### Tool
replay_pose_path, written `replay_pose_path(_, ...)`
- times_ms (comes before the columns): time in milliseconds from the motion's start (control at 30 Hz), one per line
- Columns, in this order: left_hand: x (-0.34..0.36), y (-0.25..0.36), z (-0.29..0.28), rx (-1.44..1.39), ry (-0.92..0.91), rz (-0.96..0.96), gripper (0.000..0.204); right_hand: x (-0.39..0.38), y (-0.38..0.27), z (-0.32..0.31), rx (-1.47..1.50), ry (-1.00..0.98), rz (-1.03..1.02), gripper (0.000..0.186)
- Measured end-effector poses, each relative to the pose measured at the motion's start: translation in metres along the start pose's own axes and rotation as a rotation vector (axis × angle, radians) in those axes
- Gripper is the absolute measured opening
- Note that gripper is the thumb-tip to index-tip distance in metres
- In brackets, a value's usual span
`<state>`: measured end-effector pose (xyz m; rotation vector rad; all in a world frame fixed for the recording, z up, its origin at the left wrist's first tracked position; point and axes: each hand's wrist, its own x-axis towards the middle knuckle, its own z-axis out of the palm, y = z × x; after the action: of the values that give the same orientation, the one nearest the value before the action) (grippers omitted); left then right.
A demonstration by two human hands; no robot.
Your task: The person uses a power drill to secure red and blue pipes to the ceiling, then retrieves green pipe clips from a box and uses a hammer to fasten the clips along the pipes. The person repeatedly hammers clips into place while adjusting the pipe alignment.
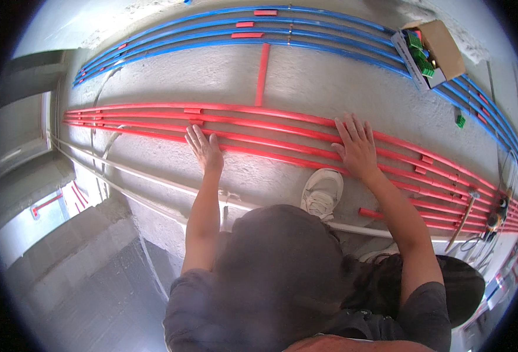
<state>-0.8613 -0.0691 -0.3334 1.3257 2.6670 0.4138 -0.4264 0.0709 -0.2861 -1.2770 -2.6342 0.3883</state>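
Several long red pipes [241, 107] run side by side across the floor in front of me. My left hand [205, 151] lies on the nearer red pipes with its fingers stretched out, just below a short red spacer piece [193, 110]. Farther right, my right hand [357, 146] rests on the same pipes, palm down and fingers spread. Neither hand grips anything. What lies under the palms is hidden. Beyond the pipes, a short loose red pipe piece [262, 73] lies crosswise, reaching toward several blue pipes [329, 26] at the back.
An open cardboard box [445, 48] with green packets sits over the blue pipes. A small green piece [460, 121] lies nearby. At right are a hammer [464, 222] and a power tool [496, 220] with a cable. My white shoe [322, 192] stands beside the red pipes; pale pipes [147, 171] run at left.
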Motion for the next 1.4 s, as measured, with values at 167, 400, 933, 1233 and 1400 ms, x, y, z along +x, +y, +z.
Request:
replay_pose_path(167,-0.005,-0.005,0.0,-0.104,0.073,0.004,0.069,-0.001,0.007,0.008,-0.093,-0.131,0.011,0.069)
replay_pose_path(400,-0.02,-0.011,-0.017,-0.311,0.409,-0.226,0.059,-0.018,-0.005,0.011,0.009,0.062,-0.072,0.057)
replay_pose_path(933,0.015,-0.032,-0.011,-0.289,0.471,-0.314,0.039,-0.001,-0.023,0.015,0.052,0.079,-0.108,0.043)
replay_pose_path(1233,0.032,-0.019,-0.032,-0.073,0.338,-0.049,0.042,0.011,-0.03,0.019,0.026,0.007,-0.088,0.039)
replay_pose_path(1400,0.075,-0.034,-0.026,-0.056,0.224,-0.07,0.043,0.011,-0.024,0.023,0.069,0.006,-0.109,0.038)
